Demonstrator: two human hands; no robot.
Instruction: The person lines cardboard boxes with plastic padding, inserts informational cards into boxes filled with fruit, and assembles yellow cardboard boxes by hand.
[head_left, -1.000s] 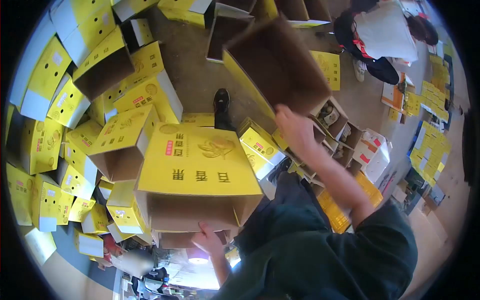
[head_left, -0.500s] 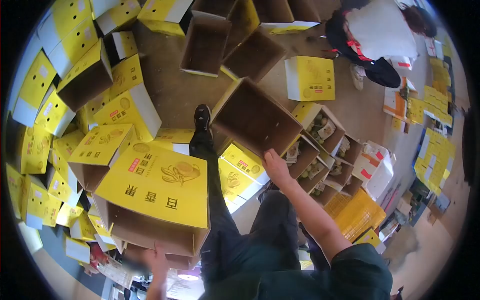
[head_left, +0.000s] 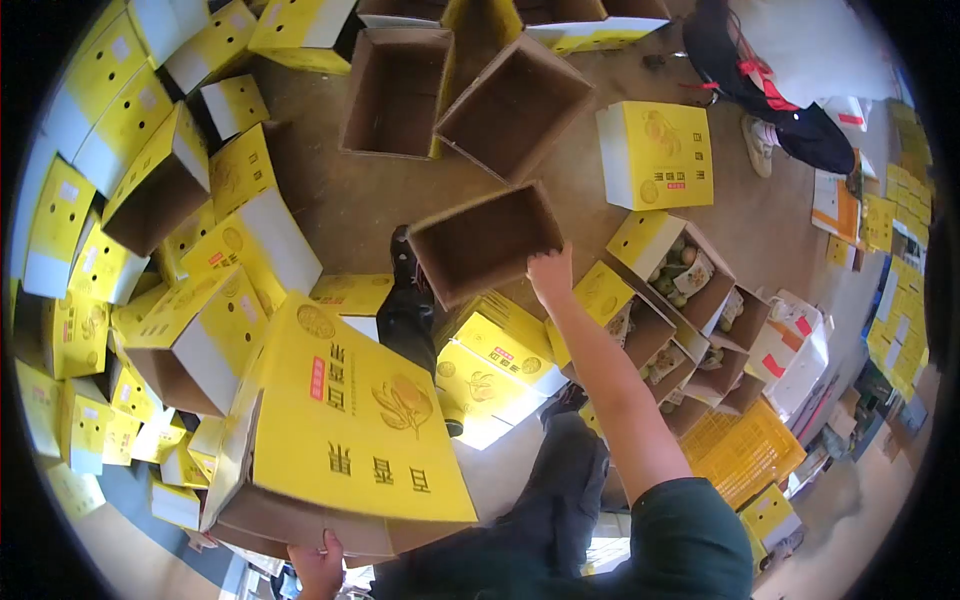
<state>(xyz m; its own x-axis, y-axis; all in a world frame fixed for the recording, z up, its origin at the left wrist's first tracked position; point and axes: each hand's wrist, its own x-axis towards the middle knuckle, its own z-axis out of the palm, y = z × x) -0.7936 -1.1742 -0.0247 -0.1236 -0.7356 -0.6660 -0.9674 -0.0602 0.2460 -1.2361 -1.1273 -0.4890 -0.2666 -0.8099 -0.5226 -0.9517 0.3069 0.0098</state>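
My left hand (head_left: pixel 318 568) is closed on the brown cardboard edge of a yellow carton (head_left: pixel 345 400) printed with a fruit picture and dark characters. This carton is tilted against my legs with its open side facing me. Farther forward, my right hand (head_left: pixel 550 275) pinches the near right rim of an open carton (head_left: pixel 480 240). Its brown inside shows nothing in it. A closed yellow-and-white carton (head_left: pixel 500 355) stands just below it, beside my leg. To the right, open cartons hold round fruit (head_left: pixel 685 270) with printed cards among them.
Several yellow cartons (head_left: pixel 85 260) are piled along the left. More open cartons (head_left: pixel 398 90) stand ahead on the floor. A yellow carton (head_left: pixel 660 155) lies at the upper right, near a bending person (head_left: pixel 790 90). A yellow plastic crate (head_left: pixel 745 455) and a white foam box (head_left: pixel 795 350) are at the right.
My right hand has moved forward with the open carton, away from the fruit cartons. The carton in my left hand has shifted right and closer to my body. The view has shifted slightly.
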